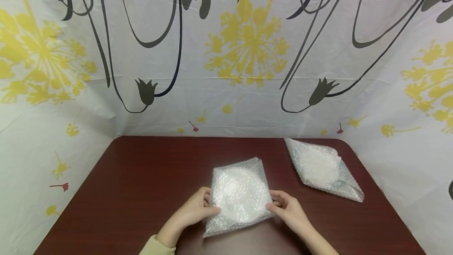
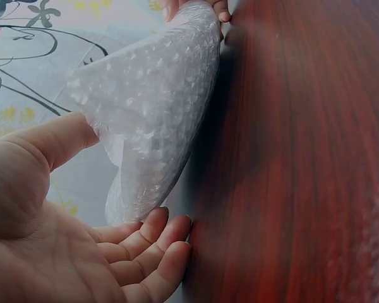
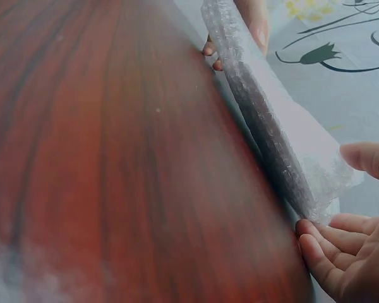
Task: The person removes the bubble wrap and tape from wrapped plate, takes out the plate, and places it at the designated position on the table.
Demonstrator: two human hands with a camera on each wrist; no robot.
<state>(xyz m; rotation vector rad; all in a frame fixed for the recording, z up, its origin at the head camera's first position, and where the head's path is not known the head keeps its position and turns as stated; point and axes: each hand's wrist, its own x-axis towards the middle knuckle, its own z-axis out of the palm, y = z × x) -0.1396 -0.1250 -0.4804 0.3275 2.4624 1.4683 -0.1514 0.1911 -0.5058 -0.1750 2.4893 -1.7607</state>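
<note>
A round, whitish disc-like item wrapped in clear bubble wrap (image 1: 242, 195) is held between both hands, just over the front middle of the table. My left hand (image 1: 192, 208) grips its left edge, thumb on top and fingers beneath. On the opposite edge my right hand (image 1: 288, 209) pinches it the same way. In the left wrist view the bubble-wrapped item (image 2: 151, 95) stands between the left thumb and fingers (image 2: 155, 252). The right wrist view shows the package (image 3: 271, 107) tilted off the table, with the right thumb (image 3: 363, 156) against its upper face. The wrap blurs what is inside.
Another bubble-wrapped package (image 1: 320, 166) lies at the back right of the dark red wooden table (image 1: 141, 168). White cloth with yellow and grey flower prints (image 1: 226, 101) hangs behind the table and along both sides.
</note>
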